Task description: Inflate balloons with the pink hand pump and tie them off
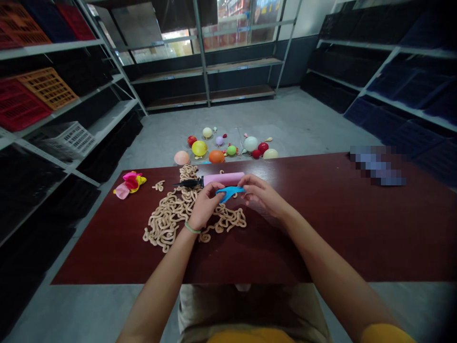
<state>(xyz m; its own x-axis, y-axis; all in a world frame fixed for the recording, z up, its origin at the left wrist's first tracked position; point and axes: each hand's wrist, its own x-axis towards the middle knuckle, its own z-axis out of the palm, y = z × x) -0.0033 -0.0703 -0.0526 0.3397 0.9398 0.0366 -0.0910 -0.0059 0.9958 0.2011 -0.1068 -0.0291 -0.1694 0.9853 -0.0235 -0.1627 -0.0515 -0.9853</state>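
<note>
A limp blue balloon (230, 191) is stretched between my two hands above the table. My left hand (207, 204) pinches its left end between thumb and fingers. At the other end, my right hand (263, 194) grips it with the fingertips. Just behind them lies a pink hand pump (223, 178) with a black pointed nozzle facing left. Curly beige strands (166, 216) form a loose heap under and beside my left hand. Farther left rests a small pile of flat pink and yellow balloons (130, 184).
The dark red table (339, 228) spans the foreground. Inflated balloons of several colours (216, 156) sit on the floor beyond its far edge. A blurred-out object (376, 164) lies at the right. Shelves with crates (53, 88) line the left side; more racks stand behind and right.
</note>
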